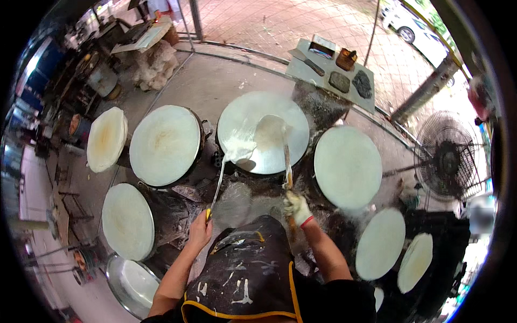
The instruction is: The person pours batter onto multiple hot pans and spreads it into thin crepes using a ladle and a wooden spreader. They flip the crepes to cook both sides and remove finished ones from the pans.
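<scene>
My left hand (pixel 200 230), bare, grips the yellow handle of a metal ladle (pixel 240 150). The ladle's bowl is coated in white batter and sits over the near left edge of a round griddle (pixel 278 161). In my right hand (pixel 298 208), which wears a white glove with a red cuff, is the wooden handle of a long-handled spreader (pixel 287 157). Its far end lies over the same griddle, on a greyish patch. Thin white batter and steam cover part of the griddle's surface.
Round pale flatbreads lie left (pixel 165 145), far left (pixel 107 139), lower left (pixel 128 222) and right (pixel 348 167). A metal basin (pixel 133 284) is lower left. A fan (pixel 448 157) stands right. Beyond, a small table (pixel 299 72) holds a broad knife (pixel 313 66) and dark blocks (pixel 339 82).
</scene>
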### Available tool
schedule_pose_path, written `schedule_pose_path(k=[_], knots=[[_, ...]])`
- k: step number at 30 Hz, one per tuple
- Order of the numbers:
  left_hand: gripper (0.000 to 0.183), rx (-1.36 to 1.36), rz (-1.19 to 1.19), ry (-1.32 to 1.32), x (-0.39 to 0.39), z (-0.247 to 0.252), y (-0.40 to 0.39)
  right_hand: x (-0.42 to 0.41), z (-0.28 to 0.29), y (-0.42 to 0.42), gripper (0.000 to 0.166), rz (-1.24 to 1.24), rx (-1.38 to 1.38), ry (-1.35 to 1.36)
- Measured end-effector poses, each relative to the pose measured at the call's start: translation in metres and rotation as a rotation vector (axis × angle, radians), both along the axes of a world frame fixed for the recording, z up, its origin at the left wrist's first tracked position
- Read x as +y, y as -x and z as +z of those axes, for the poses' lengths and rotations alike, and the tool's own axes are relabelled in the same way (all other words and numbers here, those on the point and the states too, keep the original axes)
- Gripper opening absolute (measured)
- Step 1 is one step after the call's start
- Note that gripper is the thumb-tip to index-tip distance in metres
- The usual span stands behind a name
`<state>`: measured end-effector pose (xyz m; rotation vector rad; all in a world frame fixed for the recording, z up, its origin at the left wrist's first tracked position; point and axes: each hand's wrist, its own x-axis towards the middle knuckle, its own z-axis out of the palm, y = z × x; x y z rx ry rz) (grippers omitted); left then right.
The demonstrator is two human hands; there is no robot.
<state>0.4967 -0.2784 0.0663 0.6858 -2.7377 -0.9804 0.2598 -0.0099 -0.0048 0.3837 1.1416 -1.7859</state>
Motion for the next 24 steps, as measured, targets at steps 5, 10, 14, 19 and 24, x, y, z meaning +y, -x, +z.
schedule_pose_path(k=[5, 10, 14, 19, 24], knots=[[0.033, 0.150, 0.030, -0.241, -0.046, 0.037, -0.007, -0.139, -0.038, -0.070, 0.036, 0.105, 0.110, 0.060], [0.019, 0.374, 0.167, -0.568, -0.082, 0.071, -0.055, -0.215, -0.057, -0.104, 0.041, -0.286, 0.444, -0.275], [0.018, 0.465, 0.264, -0.875, -0.092, 0.083, -0.097, -0.250, -0.107, -0.159, 0.038, -0.301, 0.477, -0.654], [0.020, 0.361, 0.432, -1.139, -0.102, 0.072, -0.141, -0.232, -0.072, -0.125, 0.037, -0.269, 0.524, -0.620], [0.023, 0.399, 0.407, -1.276, -0.087, 0.078, -0.153, -0.214, -0.080, -0.119, 0.025, -0.562, 0.253, -0.364]])
